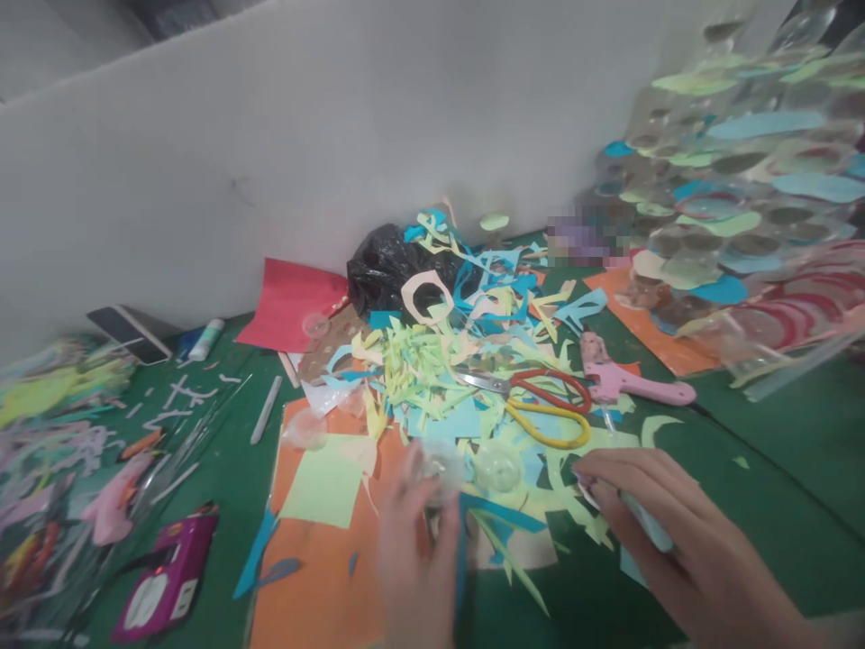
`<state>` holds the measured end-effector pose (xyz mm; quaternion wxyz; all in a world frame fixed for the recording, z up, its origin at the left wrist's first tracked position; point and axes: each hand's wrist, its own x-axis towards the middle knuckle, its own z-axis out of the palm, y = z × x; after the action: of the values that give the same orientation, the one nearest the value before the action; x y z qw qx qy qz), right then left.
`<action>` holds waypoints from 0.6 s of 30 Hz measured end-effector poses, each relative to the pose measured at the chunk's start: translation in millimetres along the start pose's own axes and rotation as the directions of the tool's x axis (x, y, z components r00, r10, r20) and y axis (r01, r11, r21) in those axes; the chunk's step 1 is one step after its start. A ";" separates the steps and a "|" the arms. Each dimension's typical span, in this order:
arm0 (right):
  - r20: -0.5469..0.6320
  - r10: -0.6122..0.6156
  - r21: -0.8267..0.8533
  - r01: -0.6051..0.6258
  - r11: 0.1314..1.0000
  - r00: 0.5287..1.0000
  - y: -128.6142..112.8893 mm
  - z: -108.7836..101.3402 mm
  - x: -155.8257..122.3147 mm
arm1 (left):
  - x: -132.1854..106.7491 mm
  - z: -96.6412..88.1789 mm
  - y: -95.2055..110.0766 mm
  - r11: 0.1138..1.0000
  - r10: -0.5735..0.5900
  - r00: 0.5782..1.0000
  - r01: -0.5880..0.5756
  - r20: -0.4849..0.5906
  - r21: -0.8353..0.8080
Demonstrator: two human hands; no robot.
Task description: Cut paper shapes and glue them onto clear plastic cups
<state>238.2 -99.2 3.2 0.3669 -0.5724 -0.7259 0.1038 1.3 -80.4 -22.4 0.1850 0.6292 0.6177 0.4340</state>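
My left hand (419, 541), smeared by motion, has its fingers around a small clear plastic cup (441, 467) above the orange sheet. Another clear cup (498, 467) sits just right of it on paper scraps. My right hand (676, 527) is at the right, fingers bent and tips close together; something small and purplish shows at the tips, too blurred to name. Light blue paper (649, 523) is partly visible beneath that hand. Beyond the hands lie scissors (550, 410) with red and yellow handles and a pink glue gun (632, 386) with a black cord.
Paper cuttings (419, 361) are heaped mid-table before a black plastic bag (382, 270). Stacked clear cups with coloured paper discs (730, 216) rise at the right. A magenta box (168, 577), a second pink glue gun (118, 500) and a green paper square (324, 482) lie leftward.
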 end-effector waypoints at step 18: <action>0.239 0.270 0.193 -0.318 0.928 0.933 -27.3 34.0 26.5 | 0.2 19.4 12.7 0.986 0.138 0.937 -0.162 0.322 0.049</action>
<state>193.5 -74.8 5.7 0.3326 -0.6150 -0.6489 0.3000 24.1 -76.5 -23.3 0.2249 0.7425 0.5459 0.3165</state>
